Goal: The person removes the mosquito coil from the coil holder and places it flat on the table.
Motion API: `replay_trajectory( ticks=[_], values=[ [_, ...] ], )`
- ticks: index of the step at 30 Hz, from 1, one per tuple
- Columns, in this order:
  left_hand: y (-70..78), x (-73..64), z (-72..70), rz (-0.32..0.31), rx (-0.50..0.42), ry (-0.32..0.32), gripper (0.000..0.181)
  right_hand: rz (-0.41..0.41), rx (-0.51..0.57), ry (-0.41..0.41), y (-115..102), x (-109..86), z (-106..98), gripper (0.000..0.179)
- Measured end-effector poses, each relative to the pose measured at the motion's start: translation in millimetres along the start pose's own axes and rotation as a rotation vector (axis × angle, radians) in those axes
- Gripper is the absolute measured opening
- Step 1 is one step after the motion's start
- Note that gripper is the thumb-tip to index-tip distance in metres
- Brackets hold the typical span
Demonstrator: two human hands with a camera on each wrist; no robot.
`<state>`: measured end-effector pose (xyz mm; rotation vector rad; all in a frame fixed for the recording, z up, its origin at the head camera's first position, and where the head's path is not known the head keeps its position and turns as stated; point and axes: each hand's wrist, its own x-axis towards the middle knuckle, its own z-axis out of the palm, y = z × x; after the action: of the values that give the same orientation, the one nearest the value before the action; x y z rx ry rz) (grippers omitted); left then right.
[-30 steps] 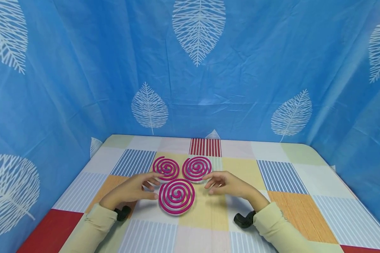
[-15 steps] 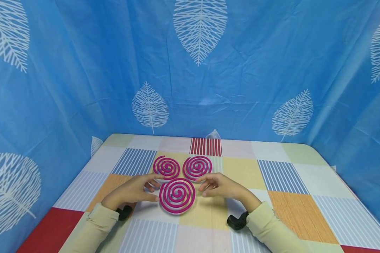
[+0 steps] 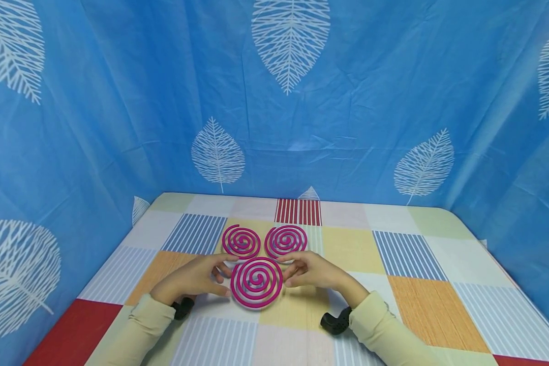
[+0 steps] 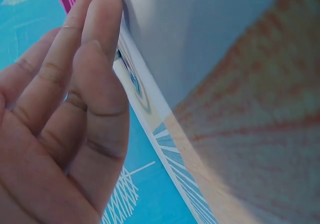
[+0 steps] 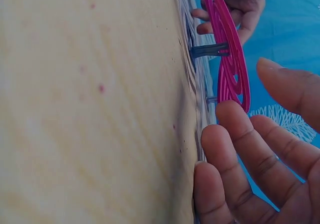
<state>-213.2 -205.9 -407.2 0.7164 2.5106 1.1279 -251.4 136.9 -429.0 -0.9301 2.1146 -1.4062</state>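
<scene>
Three magenta mosquito coils lie grouped near the table's middle. The front coil [image 3: 256, 279] is the largest in view, and the back-left coil [image 3: 242, 242] and back-right coil [image 3: 285, 241] sit behind it. A dark stand [image 5: 210, 50] props up a coil in the right wrist view. My left hand [image 3: 194, 274] hovers at the front coil's left rim, fingers loosely bent, thumb apart from them. At its right rim is my right hand [image 3: 315, 270], fingertips right by the edge, with a gap between thumb and fingers. Neither hand grips anything.
A patchwork-patterned cloth [image 3: 302, 345] covers the table. Blue curtains [image 3: 347, 101] with white leaf prints rise along the back and both sides. Black devices [image 3: 335, 323] are strapped at both wrists.
My right hand has moved left, closing in on the front coil's right rim. The left hand has stayed almost in place, and the coils lie as before.
</scene>
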Motion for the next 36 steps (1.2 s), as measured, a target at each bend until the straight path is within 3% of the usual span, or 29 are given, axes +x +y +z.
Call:
replay_trajectory(
  ticks=[11,22,36],
  values=[
    [-0.4,4.9,5.1,-0.018,0.044,0.024,0.074,0.044,0.028,0.002,-2.2,5.2,5.8,0.063],
    [2.0,4.9,5.4,-0.023,0.012,0.031,0.072,0.055,0.013,0.034,-4.9,7.9,9.5,0.063],
    [2.1,4.0,1.0,0.015,0.003,0.085,0.071,0.044,0.042,0.050,-4.0,7.8,10.2,0.062]
  ],
)
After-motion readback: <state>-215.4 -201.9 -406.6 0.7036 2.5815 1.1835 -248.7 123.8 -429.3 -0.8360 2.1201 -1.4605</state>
